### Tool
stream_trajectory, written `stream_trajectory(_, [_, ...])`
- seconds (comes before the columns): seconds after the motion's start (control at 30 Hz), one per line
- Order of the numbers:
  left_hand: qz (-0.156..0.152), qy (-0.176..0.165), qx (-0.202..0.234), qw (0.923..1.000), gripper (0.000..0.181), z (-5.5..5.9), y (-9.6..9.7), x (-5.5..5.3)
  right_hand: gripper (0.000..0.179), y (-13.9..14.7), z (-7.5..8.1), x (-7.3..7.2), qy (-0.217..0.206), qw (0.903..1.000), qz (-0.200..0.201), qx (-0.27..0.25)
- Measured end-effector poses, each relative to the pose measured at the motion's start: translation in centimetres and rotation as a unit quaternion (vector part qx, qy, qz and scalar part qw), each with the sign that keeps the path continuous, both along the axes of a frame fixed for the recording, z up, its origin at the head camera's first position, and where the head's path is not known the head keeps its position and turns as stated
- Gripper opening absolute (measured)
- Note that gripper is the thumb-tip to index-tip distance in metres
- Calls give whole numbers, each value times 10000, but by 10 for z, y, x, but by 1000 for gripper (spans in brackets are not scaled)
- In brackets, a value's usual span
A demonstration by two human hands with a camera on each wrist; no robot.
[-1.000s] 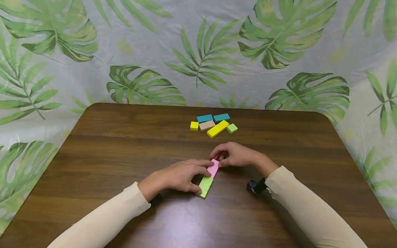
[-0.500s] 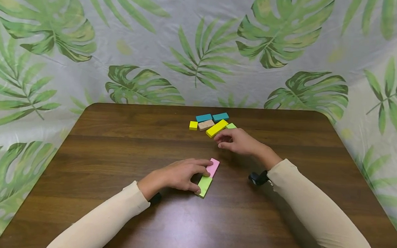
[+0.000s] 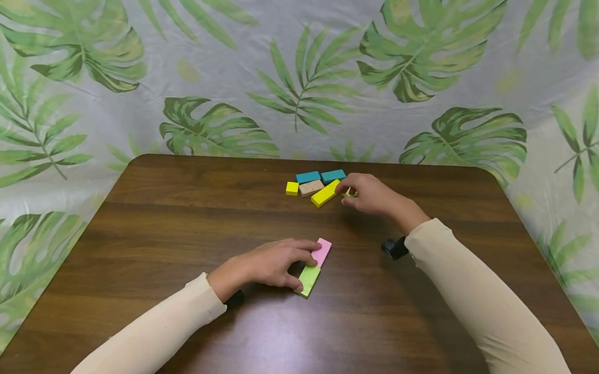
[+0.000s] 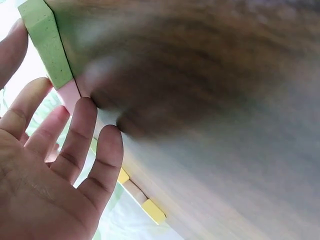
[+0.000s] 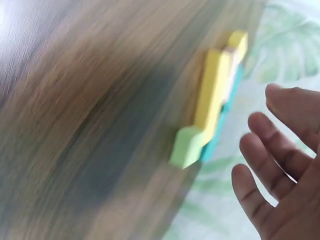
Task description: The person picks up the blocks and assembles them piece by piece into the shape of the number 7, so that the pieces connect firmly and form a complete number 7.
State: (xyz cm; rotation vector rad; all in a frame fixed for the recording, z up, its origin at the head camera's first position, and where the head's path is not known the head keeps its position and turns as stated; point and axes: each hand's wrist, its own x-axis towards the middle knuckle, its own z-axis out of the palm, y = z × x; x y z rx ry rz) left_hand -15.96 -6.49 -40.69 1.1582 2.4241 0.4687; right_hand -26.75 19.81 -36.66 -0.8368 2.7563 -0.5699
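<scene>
My left hand rests beside two flat blocks laid end to end. Its thumb is at the light green block, and two fingertips touch the pink block. In the left wrist view the fingers are spread and fairly straight along the green block. At the far end of the table, my right hand hovers over a small light green block, mostly covered in the head view. The right wrist view shows this small green block apart from the spread fingers.
Beside the right hand lie a long yellow block, a speckled tan block, two teal blocks and a small yellow block. A leaf-patterned sheet hangs behind the wooden table.
My right hand has left the pink block's far end and moved away across the table to the small light green block. The left hand has stayed at the two joined blocks.
</scene>
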Motion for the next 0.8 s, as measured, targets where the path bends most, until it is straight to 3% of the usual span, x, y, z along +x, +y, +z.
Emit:
stream_trajectory(0.17, [-5,8,42,10000,52,0,1,-1,33,14,-7,-20,88,9985,-292,452])
stream_trajectory(0.4, [-54,22,124,9999,52,2,3,-4,38,18,2,-38,-109,9976,-597,330])
stream_trajectory(0.53, [-81,41,98,9999,52,2,2,-5,37,13,2,-41,-157,9974,-693,112])
stream_trajectory(0.7, [-25,5,114,9999,51,0,1,-4,35,-13,-6,-37,-106,9951,-958,-209])
stream_trajectory(0.8, [-29,-51,135,9999,51,-1,1,-2,36,-32,-15,-34,-64,9961,-843,-270])
